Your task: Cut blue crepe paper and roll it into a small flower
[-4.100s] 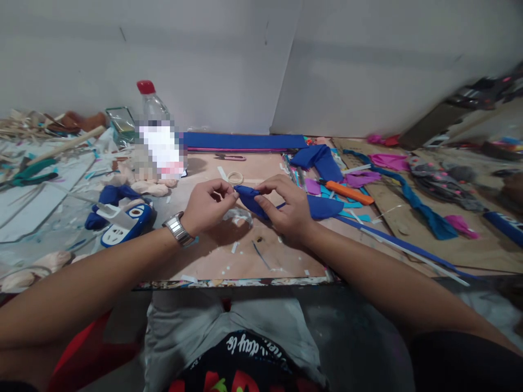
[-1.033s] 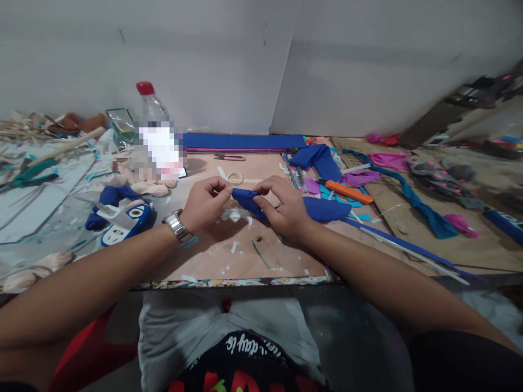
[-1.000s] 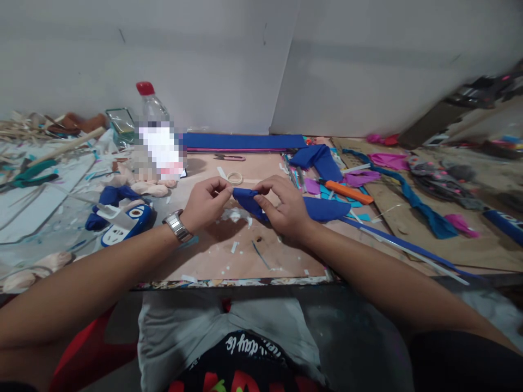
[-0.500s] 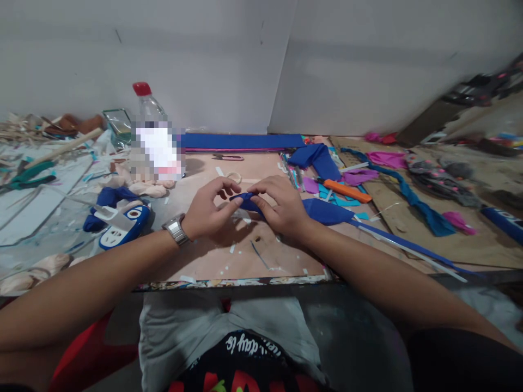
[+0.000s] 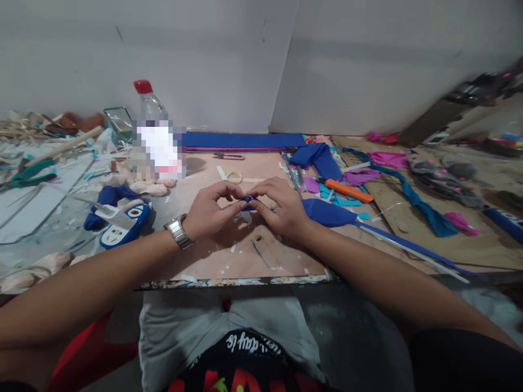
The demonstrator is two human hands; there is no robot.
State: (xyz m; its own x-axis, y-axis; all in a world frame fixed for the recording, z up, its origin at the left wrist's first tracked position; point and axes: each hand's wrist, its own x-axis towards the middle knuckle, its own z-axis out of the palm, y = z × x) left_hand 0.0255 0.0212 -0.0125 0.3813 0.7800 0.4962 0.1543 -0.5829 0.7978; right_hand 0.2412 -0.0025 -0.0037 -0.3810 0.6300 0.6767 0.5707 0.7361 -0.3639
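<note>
Above the middle of the table, my left hand (image 5: 214,208) and my right hand (image 5: 280,206) meet at the fingertips. Both pinch the end of a blue fabric strip (image 5: 330,212), which looks rolled or folded between the thumbs. The strip passes behind my right hand and comes out on its right, trailing toward the table's front edge beside a thin white strip (image 5: 412,253). My fingers hide most of the pinched part. Just beyond my hands lies a cream ring (image 5: 234,177), perhaps a roll of tape, with small thread snips (image 5: 229,157) behind it.
On the left stand a bottle with a red cap (image 5: 143,87) and a blue-and-white power strip (image 5: 125,226). Green-handled pliers (image 5: 35,173) lie farther left. An orange utility knife (image 5: 347,190) rests among scraps on the right. Folded blue fabric (image 5: 245,140) lies along the wall.
My left fingertips have closed in on the blue strip's end, and my two hands are closer together. The end now looks more tightly bunched between the thumbs.
</note>
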